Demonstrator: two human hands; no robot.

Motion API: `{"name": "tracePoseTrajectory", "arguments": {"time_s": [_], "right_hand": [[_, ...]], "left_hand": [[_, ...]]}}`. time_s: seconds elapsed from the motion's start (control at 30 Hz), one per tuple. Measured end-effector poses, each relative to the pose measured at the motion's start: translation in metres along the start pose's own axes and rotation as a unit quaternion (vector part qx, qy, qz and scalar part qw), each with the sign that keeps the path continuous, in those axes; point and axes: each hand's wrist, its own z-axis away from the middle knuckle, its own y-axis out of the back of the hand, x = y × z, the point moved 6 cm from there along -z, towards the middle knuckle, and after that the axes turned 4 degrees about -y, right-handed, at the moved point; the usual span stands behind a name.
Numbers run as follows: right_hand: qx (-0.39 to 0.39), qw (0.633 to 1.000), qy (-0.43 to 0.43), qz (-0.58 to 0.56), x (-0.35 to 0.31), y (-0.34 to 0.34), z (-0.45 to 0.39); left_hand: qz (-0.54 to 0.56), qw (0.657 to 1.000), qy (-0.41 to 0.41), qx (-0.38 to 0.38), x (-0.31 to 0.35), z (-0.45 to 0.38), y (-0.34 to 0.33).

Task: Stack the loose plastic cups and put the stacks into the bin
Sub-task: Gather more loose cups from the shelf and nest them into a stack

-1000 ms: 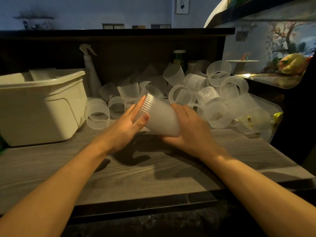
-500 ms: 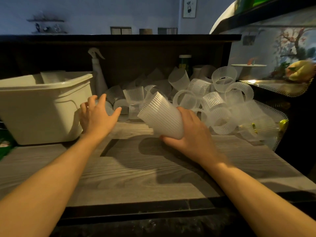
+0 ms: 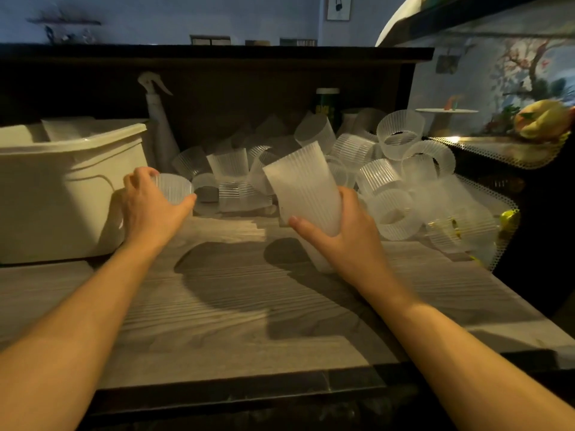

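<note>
Plastic cups: one cup (image 3: 173,188), one stack (image 3: 306,189)

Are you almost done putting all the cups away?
Not nearly. Some stacked cups already poke out of the bin. Right now the right hand holds a stack of cups and the left hand grips one loose cup. A big pile of loose cups lies at the back of the table.

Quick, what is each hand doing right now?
Left hand: grips one loose cup.
Right hand: holds the cup stack.
</note>
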Motion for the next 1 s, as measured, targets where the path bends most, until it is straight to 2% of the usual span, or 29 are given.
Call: {"name": "tracePoseTrajectory", "arguments": {"time_s": [0.2,0.37,0.47,0.63,0.7,0.77,1.0], "right_hand": [[0.023,1.0,-0.018,0.008,0.002,0.01,-0.001],[0.048,0.997,-0.002,0.068,0.0,0.015,-0.001],[0.043,0.991,0.043,0.123,-0.007,0.011,0.002],[-0.001,0.974,0.114,0.194,-0.022,-0.001,0.008],[-0.009,0.975,0.119,0.19,-0.024,-0.003,0.009],[-0.011,0.979,0.11,0.17,-0.023,-0.003,0.009],[-0.001,0.985,0.103,0.141,-0.022,-0.001,0.009]], "left_hand": [[0.168,0.985,0.041,-0.004,0.005,0.003,0.009],[0.306,0.952,0.012,0.014,0.02,0.005,0.023],[0.385,0.922,-0.02,0.004,0.043,0.015,0.027],[0.498,0.863,-0.072,-0.057,0.083,0.035,0.024],[0.516,0.845,-0.086,-0.107,0.095,0.045,0.016],[0.508,0.844,-0.106,-0.138,0.106,0.054,0.011],[0.487,0.855,-0.122,-0.13,0.105,0.058,0.008]]}}
